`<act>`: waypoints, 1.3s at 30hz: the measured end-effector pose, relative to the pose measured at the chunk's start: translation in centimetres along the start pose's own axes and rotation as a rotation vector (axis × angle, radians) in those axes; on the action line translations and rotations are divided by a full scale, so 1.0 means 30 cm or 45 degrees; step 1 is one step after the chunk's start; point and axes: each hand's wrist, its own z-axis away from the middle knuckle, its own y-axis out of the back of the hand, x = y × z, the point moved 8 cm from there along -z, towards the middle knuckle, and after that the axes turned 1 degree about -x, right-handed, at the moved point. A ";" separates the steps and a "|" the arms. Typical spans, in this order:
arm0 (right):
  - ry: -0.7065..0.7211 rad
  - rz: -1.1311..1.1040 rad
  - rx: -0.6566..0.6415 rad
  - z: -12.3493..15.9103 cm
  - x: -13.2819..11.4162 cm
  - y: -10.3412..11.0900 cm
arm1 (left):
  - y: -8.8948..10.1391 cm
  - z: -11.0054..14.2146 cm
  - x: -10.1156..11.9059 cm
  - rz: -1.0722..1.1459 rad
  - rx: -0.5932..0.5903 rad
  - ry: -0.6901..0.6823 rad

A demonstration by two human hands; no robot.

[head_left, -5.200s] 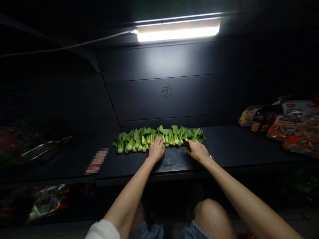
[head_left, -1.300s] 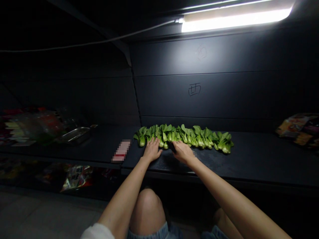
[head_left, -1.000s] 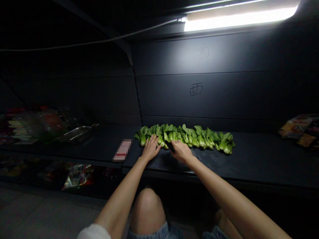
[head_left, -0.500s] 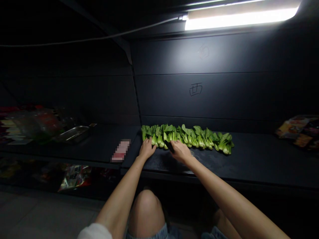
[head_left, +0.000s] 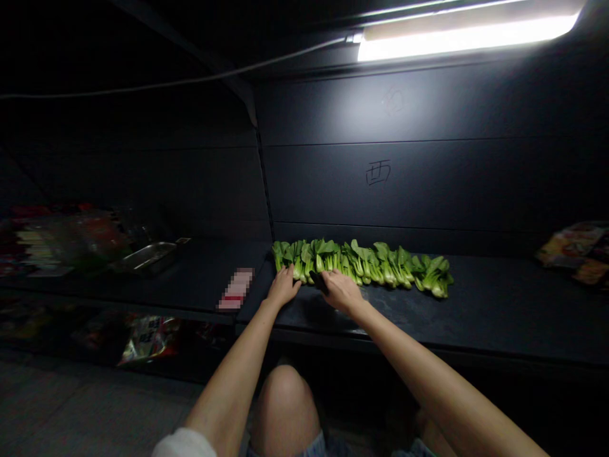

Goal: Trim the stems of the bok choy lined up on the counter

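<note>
A: Progress, quick?

B: From my remote seat, the bok choy row [head_left: 364, 263] lies on the dark shelf [head_left: 499, 311], below the lamp [head_left: 469, 39]. Leaves point far, pale bases near. I'd call the lining-up mostly done.

A: Hands?

B: My left hand [head_left: 284, 285] has its fingers extended over the stems at the row's left end. My right hand [head_left: 340, 291] is closed round a black object [head_left: 318, 281] (can't tell what, it's too dark), just right of the left hand, at the row's near edge. Whether that object touches the stems, I can't tell.

A: What's left?

B: Judging by looks, the ends. The rightmost heads [head_left: 435, 276] lean and sit nearer than the rest; the middle is packed side by side with a slightly uneven near edge. Under my left fingers the stems are partly hidden, so no verdict there.
</note>
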 end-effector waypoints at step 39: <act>-0.126 -0.050 0.025 0.015 0.072 0.011 | -0.013 -0.065 -0.074 0.412 0.216 0.083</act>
